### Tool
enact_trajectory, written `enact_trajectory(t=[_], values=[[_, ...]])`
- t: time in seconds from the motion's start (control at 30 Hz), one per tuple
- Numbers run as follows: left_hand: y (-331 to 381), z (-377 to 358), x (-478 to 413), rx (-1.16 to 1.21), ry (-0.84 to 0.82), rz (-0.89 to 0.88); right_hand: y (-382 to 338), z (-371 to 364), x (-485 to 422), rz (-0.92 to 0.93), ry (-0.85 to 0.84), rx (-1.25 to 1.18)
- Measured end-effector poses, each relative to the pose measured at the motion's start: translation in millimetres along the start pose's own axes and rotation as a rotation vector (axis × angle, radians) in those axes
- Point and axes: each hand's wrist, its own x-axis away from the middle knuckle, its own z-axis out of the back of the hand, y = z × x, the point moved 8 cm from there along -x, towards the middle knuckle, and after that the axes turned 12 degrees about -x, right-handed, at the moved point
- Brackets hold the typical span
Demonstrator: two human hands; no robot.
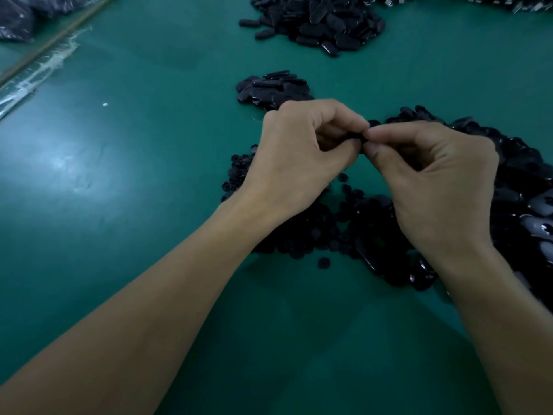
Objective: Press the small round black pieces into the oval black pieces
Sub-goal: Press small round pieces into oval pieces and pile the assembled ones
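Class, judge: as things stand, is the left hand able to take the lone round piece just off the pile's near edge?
Probably not yet: the way to the lone round piece is open, but the left hand and right hand are both pinching a black piece.

Black piece [357,136] mostly hidden between hands [299,154], right-side pile [523,169] cut by frame edge
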Motion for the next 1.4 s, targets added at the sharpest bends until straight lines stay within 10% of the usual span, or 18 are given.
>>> enact_trajectory(t=[1.4], values=[[9.4,-0.5,1.7,-0.154,-0.018,-0.105,4.5,-1.7,6.1,-0.067,-0.002,0.075]])
